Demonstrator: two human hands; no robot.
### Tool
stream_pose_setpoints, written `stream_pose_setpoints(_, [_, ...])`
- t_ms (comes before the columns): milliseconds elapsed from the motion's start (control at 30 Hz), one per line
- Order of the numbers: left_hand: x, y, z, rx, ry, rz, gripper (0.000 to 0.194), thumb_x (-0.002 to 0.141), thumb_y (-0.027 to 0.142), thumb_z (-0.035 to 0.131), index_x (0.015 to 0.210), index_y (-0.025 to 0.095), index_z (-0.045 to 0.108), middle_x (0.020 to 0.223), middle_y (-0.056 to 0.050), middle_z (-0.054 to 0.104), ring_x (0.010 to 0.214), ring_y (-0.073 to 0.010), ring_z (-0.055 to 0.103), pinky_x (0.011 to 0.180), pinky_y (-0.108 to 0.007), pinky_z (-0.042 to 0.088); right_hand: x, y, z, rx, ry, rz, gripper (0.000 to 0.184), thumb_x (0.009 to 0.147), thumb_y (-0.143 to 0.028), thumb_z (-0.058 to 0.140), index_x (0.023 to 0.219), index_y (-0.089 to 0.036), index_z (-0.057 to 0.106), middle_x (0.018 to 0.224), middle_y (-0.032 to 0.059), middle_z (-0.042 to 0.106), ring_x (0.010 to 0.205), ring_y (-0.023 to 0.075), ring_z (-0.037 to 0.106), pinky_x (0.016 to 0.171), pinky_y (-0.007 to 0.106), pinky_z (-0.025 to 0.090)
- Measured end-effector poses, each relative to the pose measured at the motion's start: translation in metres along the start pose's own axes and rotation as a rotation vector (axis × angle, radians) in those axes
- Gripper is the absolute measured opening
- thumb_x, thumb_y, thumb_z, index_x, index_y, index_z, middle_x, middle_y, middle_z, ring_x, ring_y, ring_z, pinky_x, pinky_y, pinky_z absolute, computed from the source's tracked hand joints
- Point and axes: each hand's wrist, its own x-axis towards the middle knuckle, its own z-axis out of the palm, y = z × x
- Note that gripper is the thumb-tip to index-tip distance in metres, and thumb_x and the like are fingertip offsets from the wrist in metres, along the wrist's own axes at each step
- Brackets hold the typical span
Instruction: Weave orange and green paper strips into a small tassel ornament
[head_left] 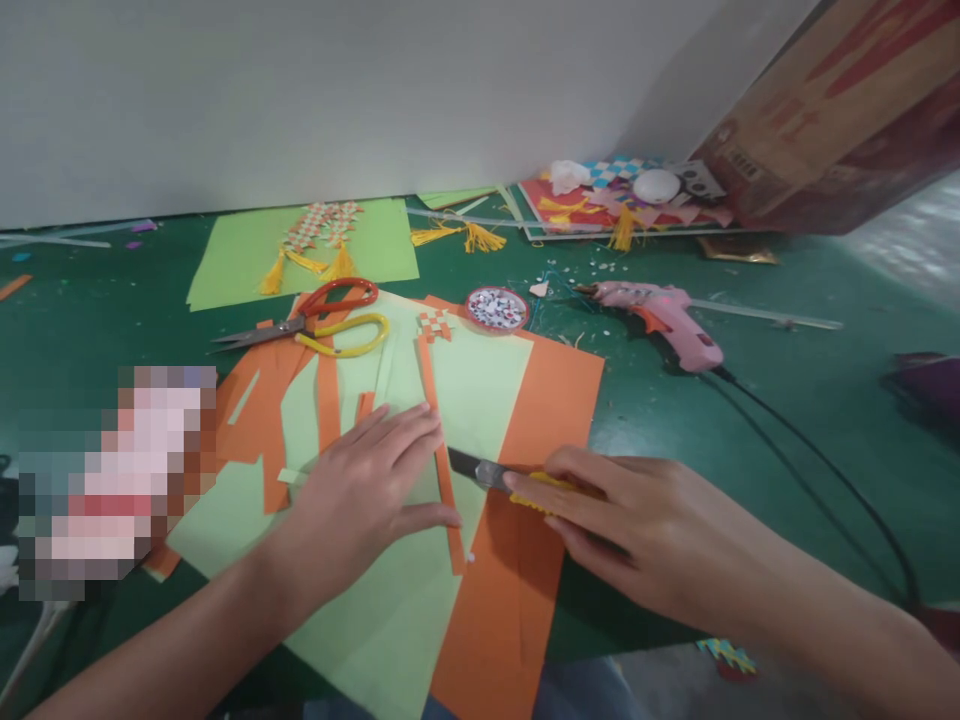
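Note:
My left hand [375, 480] lies with fingers stretched on the light green paper [367, 630], its fingertips and thumb touching a narrow orange paper strip [445, 480]. My right hand [622, 520] grips a yellow utility knife [540, 492], whose dark blade points left and meets the strip's right edge. Under the green paper lies an orange sheet [551, 420]. Close to the strip's far end sits a small woven orange-and-white paper piece [436, 323]. Several cut orange strips [328, 400] are spread left of my left hand.
Scissors [337, 335] with red and yellow handles lie at the back left. Beyond the papers stands a dish of googly eyes [497, 309]. A pink glue gun [664, 315] rests at right, its cord trailing forward. Tasselled woven pieces [322, 230] lie near the wall; a pixelated object [127, 470] is at left.

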Motion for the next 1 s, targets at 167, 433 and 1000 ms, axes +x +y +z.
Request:
stream_pose_setpoints(167, [-0.0013,-0.0007,0.0015,-0.009,0.013,-0.001,0.055,0.085,0.055,0.05,0.117,0.011,0.058,0.126,-0.014,0.063,0.119,-0.0252,0.057,0.104,-0.043,0.045,-0.003,0.0038,-0.0033,0.023,-0.009,-0.003,0.039,0.089,-0.009,0.037,0.117,-0.018,0.062,0.09,0.0073,0.066,0.06,0.0141,0.062,0.053,0.028,0.045])
stream_pose_setpoints(433, [-0.0027,-0.0019,0.0032,-0.004,0.031,0.016,0.056,0.085,0.055,0.051,0.117,0.01,0.058,0.125,-0.014,0.063,0.118,-0.0259,0.057,0.103,-0.044,0.045,0.0021,0.0075,-0.0031,0.009,-0.007,-0.037,0.037,0.09,-0.01,0.037,0.116,-0.018,0.063,0.089,0.0077,0.066,0.062,0.0151,0.062,0.055,0.028,0.047])
stream_pose_setpoints(1000, [-0.0022,-0.002,0.0032,0.003,0.047,0.023,0.054,0.086,0.054,0.05,0.116,0.01,0.059,0.124,-0.014,0.063,0.118,-0.0255,0.058,0.103,-0.043,0.046,0.0038,0.0096,-0.0079,-0.02,-0.025,-0.051,0.039,0.088,-0.01,0.038,0.117,-0.019,0.063,0.088,0.0084,0.066,0.065,0.0147,0.061,0.06,0.028,0.047])
